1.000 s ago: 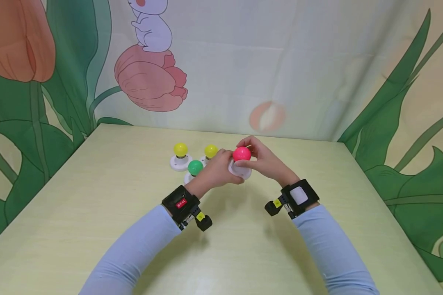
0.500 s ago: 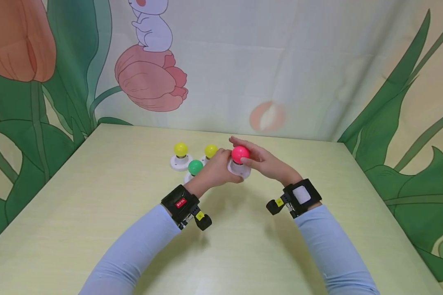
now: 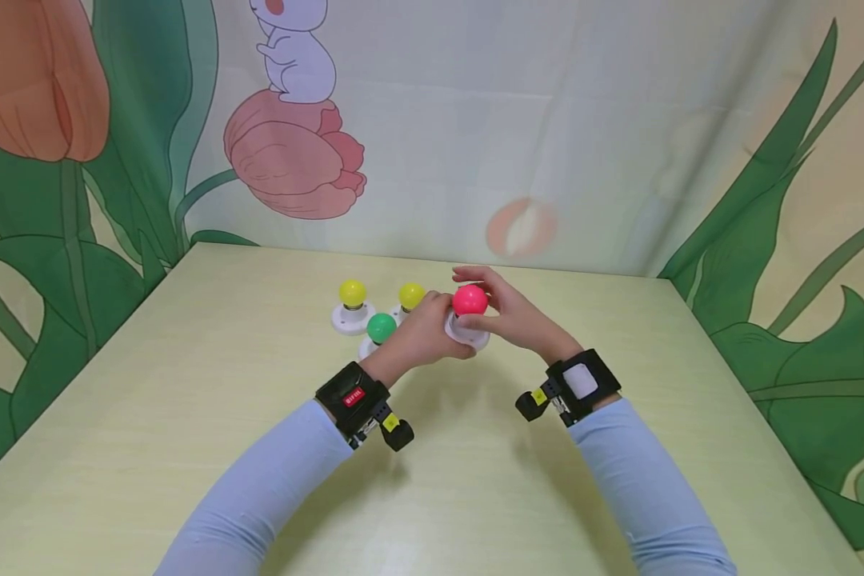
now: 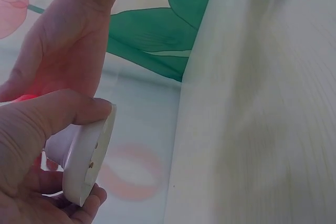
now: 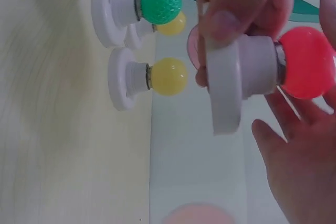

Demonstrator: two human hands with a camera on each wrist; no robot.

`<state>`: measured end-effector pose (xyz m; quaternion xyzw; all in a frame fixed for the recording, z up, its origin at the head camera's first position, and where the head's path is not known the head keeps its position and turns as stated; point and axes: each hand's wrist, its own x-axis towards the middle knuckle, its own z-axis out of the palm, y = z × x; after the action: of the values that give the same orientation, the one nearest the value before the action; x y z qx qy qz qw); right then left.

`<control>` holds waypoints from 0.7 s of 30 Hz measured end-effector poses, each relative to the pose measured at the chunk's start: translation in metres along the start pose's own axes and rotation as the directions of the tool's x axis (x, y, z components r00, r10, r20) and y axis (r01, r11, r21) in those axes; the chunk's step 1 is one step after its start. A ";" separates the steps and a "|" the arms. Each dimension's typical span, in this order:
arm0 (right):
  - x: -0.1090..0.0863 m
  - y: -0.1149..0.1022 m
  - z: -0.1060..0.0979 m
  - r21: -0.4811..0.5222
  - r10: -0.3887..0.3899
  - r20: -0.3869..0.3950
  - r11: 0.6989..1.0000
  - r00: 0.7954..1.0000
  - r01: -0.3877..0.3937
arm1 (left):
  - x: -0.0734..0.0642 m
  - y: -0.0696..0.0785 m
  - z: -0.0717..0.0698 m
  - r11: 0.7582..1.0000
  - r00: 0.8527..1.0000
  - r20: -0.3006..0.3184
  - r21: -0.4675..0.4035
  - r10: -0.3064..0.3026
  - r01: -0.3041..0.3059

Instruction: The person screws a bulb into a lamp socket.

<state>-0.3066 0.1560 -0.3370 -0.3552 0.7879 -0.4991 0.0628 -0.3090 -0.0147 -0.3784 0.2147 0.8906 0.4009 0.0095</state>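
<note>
My left hand (image 3: 423,332) grips a round white lamp holder (image 3: 470,334) by its base, raised above the table and slightly tilted. A red light bulb (image 3: 470,299) sits in this holder; a strip of its metal collar (image 5: 281,64) shows in the right wrist view. Around the bulb curls my right hand (image 3: 513,317), thumb on the near side and fingers on the far side. From the left wrist, the holder's underside (image 4: 94,156) is visible, while the bulb is mostly hidden behind the left hand.
Left of my hands, a green bulb (image 3: 382,327) and two yellow bulbs, one further left (image 3: 352,293) and one partly behind my left hand (image 3: 411,295), stand upright in white holders on the pale table (image 3: 259,360). A printed curtain (image 3: 432,160) hangs behind.
Half a second ago the right fingers were straighter and loosened about the red bulb; now they have turned back and curl round it. The left hand and lamp holder have barely moved.
</note>
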 end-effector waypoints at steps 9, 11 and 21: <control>-0.003 -0.004 -0.007 0.097 -0.098 0.104 0.991 0.990 0.088 | 0.000 0.000 -0.003 1.000 1.000 -0.009 0.017 -0.010 0.010; -0.003 -0.004 -0.006 0.068 -0.049 0.052 0.997 0.997 0.046 | 0.001 0.000 -0.002 1.000 1.000 -0.005 0.025 -0.017 0.017; -0.001 -0.007 0.001 -0.022 0.040 -0.034 0.999 0.999 -0.040 | 0.000 0.001 0.003 0.999 1.000 0.005 0.033 0.002 -0.002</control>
<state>-0.3017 0.1536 -0.3319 -0.3315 0.8014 -0.4948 0.0554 -0.3083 -0.0125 -0.3798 0.2169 0.8967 0.3858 0.0077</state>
